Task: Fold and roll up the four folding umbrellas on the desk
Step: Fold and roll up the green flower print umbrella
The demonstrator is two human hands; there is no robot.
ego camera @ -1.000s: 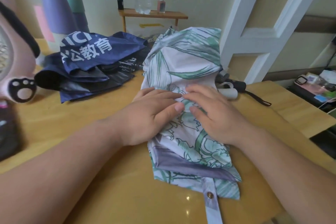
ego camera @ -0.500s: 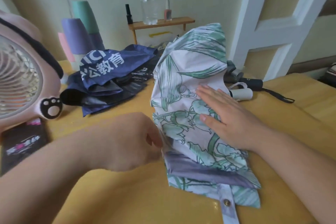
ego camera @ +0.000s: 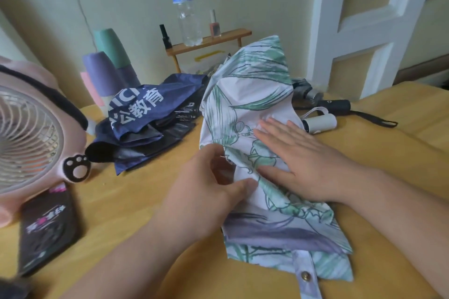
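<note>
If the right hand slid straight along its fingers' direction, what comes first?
The right hand would cross more of the white leaf-print umbrella under it, then likely reach the crumpled navy umbrella with white lettering; depth is unclear.

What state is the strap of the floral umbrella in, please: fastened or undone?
Undone: the strap lies loose past the near edge of the floral umbrella, its snap exposed, wrapping nothing.

Soft, even daylight, bright and without hard glare. Only faint, diffuse shadows lie on the desk (ego camera: pixel 136 201) under the left hand (ego camera: pixel 201 192) and right hand (ego camera: pixel 306 165). Wide-angle distortion bends the door frame (ego camera: pixel 323 31) beyond the right hand. The phone (ego camera: pixel 46 228) left of the left hand is smeared by blur.
</note>
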